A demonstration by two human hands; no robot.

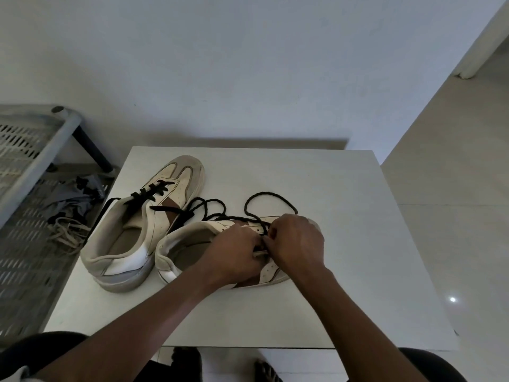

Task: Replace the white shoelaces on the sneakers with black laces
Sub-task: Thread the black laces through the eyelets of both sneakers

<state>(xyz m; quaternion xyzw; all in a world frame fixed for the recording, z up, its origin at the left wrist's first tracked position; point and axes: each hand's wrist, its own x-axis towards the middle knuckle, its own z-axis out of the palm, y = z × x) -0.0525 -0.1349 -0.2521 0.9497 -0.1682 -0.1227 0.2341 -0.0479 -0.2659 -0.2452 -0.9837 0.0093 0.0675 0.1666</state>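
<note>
Together, left hand [237, 252] and right hand [296, 241], fingers [271, 234] pinched on ropy black lace [271, 193] over nearer sneaker [170, 245], leather and suede, smooth pale worktop [358, 244]; half-laced second sneaker [121, 238] beside; limp white laces [64, 234] on slatted rack [24, 271]

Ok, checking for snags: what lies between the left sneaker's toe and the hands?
Loose black lace loops on the table, shown in the head view.

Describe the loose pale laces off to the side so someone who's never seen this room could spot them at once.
Find the white table holding two sneakers, then look past its left edge to the grey mesh rack. The pale laces lie tangled on that mesh, on the near side of a crumpled grey cloth. They are thin cream strands, unlike the black lace on the table.
</note>
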